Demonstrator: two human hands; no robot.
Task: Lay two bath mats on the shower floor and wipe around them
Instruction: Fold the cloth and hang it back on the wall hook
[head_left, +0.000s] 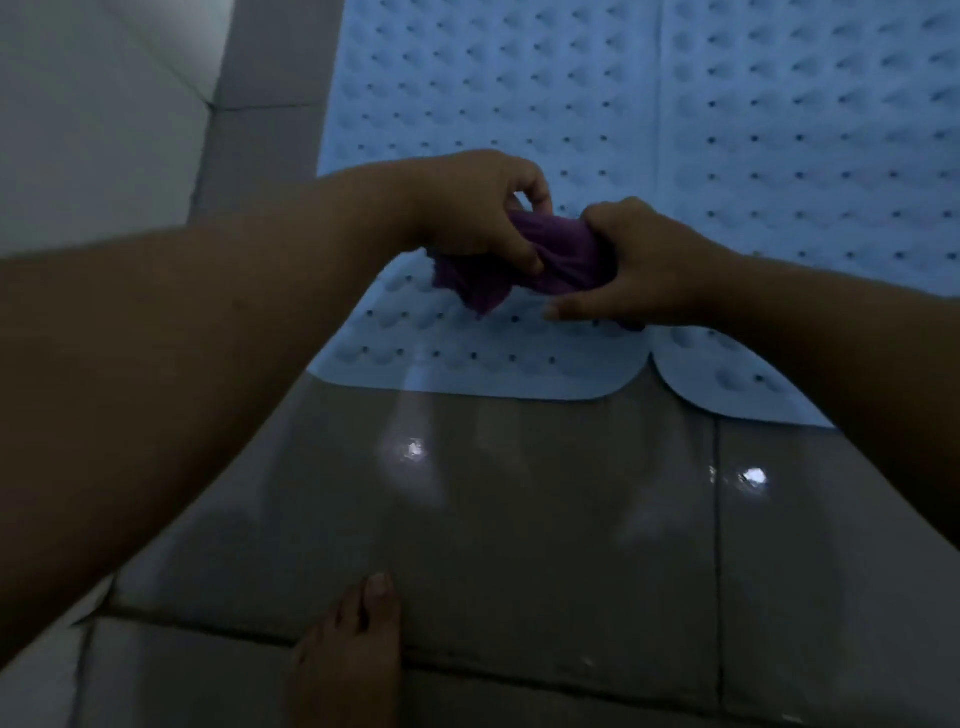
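Both hands, left hand and right hand, grip the bunched purple cloth above the left blue mat; bare glossy floor lies nearer.

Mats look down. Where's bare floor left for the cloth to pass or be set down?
Bare grey tile runs between the mats' near edges and the foot, continuing right past the grout line. A narrow strip lies between the left mat and wall. The right mat butts the left. Both hands grip the cloth above the mats.
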